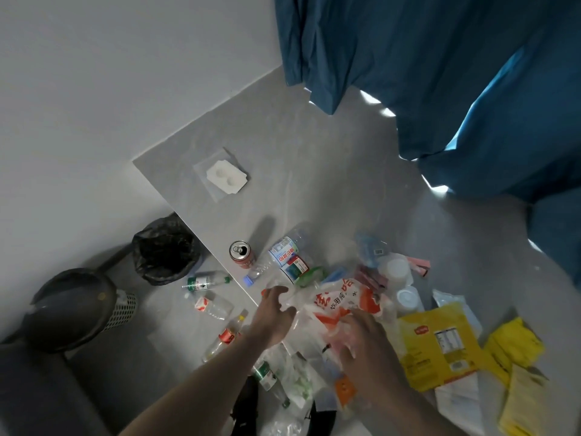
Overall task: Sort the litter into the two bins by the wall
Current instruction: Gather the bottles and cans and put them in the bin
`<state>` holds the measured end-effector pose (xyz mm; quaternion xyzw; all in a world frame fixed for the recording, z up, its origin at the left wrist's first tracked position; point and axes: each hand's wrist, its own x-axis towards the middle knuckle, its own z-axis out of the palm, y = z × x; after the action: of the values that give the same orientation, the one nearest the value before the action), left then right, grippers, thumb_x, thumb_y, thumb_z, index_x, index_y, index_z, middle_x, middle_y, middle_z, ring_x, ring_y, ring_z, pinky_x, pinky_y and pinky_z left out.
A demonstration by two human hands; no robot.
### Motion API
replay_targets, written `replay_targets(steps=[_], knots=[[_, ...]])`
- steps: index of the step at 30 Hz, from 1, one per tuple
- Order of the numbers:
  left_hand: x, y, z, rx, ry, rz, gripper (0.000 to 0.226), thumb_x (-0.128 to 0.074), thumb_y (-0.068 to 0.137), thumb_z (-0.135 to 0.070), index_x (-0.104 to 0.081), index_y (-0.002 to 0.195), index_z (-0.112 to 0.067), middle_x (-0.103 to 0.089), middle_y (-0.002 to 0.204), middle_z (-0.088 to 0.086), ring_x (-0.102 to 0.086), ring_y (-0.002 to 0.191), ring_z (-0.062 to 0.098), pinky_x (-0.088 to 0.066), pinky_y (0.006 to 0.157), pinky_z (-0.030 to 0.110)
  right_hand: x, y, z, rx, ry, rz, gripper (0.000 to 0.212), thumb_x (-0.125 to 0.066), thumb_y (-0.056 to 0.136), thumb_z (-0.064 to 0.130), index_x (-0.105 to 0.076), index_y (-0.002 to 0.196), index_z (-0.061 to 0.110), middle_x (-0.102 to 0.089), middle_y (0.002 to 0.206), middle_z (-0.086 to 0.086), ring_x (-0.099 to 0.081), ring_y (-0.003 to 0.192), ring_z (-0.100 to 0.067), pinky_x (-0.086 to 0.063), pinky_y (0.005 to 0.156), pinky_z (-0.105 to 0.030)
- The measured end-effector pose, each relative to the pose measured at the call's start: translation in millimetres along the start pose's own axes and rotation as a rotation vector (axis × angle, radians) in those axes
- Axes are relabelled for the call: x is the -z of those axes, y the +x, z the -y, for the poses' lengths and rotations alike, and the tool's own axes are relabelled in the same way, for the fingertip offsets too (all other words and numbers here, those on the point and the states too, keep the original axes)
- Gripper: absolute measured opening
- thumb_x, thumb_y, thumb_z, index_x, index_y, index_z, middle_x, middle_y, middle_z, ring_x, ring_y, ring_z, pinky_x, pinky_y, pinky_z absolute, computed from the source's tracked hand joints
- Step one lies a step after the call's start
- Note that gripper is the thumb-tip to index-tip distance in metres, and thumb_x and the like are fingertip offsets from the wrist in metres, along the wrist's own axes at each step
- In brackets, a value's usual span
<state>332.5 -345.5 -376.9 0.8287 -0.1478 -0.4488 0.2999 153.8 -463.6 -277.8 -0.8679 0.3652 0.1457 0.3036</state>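
The two bins [94, 297] are set by the wall, well to the left of the grip. The clear printed plastic wrap [342, 305] on the table [283, 171] is pinched by the left hand [275, 313] and clutched by the right hand [361, 336]. It is best bunched tight before lifting, so the soda can [241, 253] just beyond is not snagged.

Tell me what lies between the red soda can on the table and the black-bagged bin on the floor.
In the head view, only the bare table edge and a strip of floor separate the red soda can from the black-bagged bin; no litter lies there.
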Motion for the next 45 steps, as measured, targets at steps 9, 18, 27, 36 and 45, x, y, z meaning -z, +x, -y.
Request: replay_targets(steps=[9, 18, 27, 36, 45], knots=[[49.6, 42.6, 64.0, 0.033, 0.434, -0.073, 0.064, -0.059, 0.086, -0.010, -0.047, 0.143, -0.037, -0.018, 0.162, 0.003, -0.031, 0.145, 0.036, -0.050, 0.104, 0.050, -94.9, 82.7, 62.7, -0.018, 0.240, 0.259, 0.071, -0.060, 0.096, 0.021, -0.023, 0.156, 0.035, -0.034, 0.151, 0.001, -0.052, 0.125, -0.015, -0.040, 0.088, -0.016], [45.8, 77.0, 79.7, -0.077, 0.691, 0.115, 0.086, -0.059, 0.086, -0.005, -0.029, 0.153, -0.050, -0.006, 0.168, -0.007, -0.025, 0.149, 0.031, -0.051, 0.097, 0.041, -162.3, 163.6, 75.9, -0.069, -0.018, 0.366, 0.083, -0.065, 0.093, 0.025, -0.016, 0.158, 0.034, -0.031, 0.153, -0.018, -0.048, 0.134, -0.035, -0.048, 0.102, -0.040], [49.7, 64.9, 84.7, -0.121, 0.655, 0.112, 0.081, -0.059, 0.084, -0.004, -0.038, 0.150, -0.047, -0.022, 0.161, -0.006, -0.033, 0.143, 0.024, -0.051, 0.090, 0.034, -164.9, 172.3, 63.9, -0.167, 0.160, 0.264, 0.068, -0.058, 0.087, 0.011, -0.036, 0.151, 0.021, -0.033, 0.154, -0.006, -0.045, 0.136, -0.024, -0.043, 0.110, -0.033], [82.1, -87.8, 40.6, -0.160, 0.394, 0.042, 0.075, -0.052, 0.080, 0.000, -0.046, 0.143, -0.039, -0.043, 0.145, -0.003, -0.047, 0.133, 0.020, -0.050, 0.101, 0.035, -57.0, 27.9, 71.0, -0.180, 0.276, 0.041, 0.055, -0.064, 0.084, 0.017, -0.043, 0.129, 0.041, -0.052, 0.128, 0.005, -0.058, 0.102, -0.016, -0.053, 0.085, -0.030], [79.6, -280.1, 39.4, -0.223, 0.294, -0.052, 0.067, -0.055, 0.077, -0.006, -0.043, 0.131, -0.045, -0.047, 0.113, -0.001, -0.060, 0.101, 0.025, -0.048, 0.085, 0.035, -4.8, -157.3, 40.7, -0.093, 0.319, -0.031, 0.042, -0.068, 0.089, 0.030, -0.050, 0.126, 0.038, -0.055, 0.124, 0.005, -0.058, 0.110, -0.016, -0.046, 0.085, -0.025]])
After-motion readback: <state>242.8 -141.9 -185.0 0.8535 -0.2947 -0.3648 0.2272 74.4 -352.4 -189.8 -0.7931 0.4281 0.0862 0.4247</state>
